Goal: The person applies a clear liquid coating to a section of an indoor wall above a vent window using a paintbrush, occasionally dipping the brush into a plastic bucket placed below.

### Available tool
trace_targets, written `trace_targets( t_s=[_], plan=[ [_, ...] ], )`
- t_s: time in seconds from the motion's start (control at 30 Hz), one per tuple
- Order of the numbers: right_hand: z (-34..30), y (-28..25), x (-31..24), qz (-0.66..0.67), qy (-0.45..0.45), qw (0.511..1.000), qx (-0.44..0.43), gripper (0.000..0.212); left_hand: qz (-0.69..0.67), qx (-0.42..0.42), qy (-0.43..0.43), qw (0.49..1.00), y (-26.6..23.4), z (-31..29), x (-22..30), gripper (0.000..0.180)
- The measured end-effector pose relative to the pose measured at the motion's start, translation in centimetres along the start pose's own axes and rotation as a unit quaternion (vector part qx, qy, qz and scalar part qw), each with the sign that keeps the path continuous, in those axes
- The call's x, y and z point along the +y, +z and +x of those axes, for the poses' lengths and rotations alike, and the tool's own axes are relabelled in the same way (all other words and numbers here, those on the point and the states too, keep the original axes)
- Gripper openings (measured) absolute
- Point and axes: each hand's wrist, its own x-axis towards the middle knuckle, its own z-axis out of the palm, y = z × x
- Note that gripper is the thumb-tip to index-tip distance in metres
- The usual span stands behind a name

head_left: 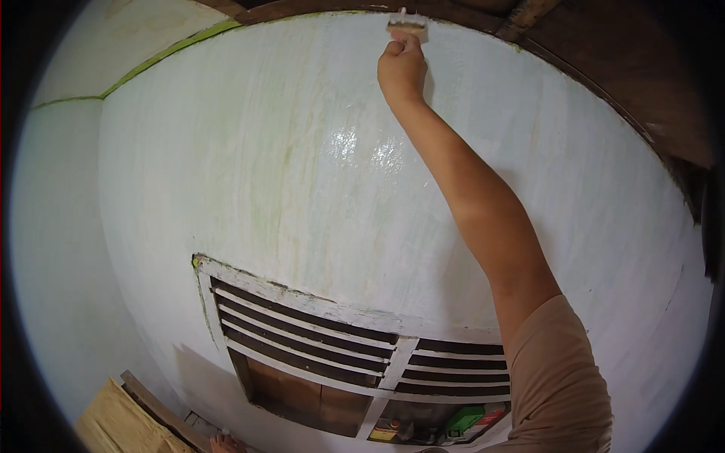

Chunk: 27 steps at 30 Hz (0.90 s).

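Head view pretty much tells it all: the right hand is stretched way up, fingers closed tight around the handle of a small flat paintbrush with pale bristles. The brush is pressed against the white-painted plaster wall right at its top edge, just under the dark brown wooden ceiling beam. The left hand isn't seen anywhere in the picture, so nothing can be said about it.

For a clean line up there, the bristles would best be kept flat and dragged along the edge rather than jabbed, with the brush only lightly loaded so nothing gets smeared onto the beam. Short overlapping strokes pulled back into the wet area would probably blend best.

As for the brush itself, only the stubby bristle end and a bit of the ferrule can be made out above the fist; the handle is hidden in the grip. A glossy wet patch is visible on the wall below the hand, and faint green streaks show through the coat in places. A green strip is left along the corner at upper left. Lower down, a white-framed louvred vent with dark slats is set into the wall.
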Motion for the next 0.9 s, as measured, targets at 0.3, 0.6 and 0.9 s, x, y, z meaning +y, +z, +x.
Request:
trace_targets(
  t_s=[0.3, 0.6, 0.9],
  plan=[
    [-2.4, -1.1, 3.3, 0.019, -0.096, 0.994, 0.047, 0.031, 0.003, -0.058, 0.010, 0.998, -0.5, -0.1, -0.4, 0.038],
    [-4.5, -4.5, 3.7, 0.050, 0.062, 0.996, -0.027, 0.028, 0.006, -0.016, -0.045, 0.999, -1.3, -0.5, 0.3, 0.044],
    [1.5, -8.5, 5.0, 0.026, 0.022, 0.999, -0.001, 0.030, 0.012, 0.015, 0.089, 0.996, 1.7, -0.4, -1.7, 0.027]
  ],
)
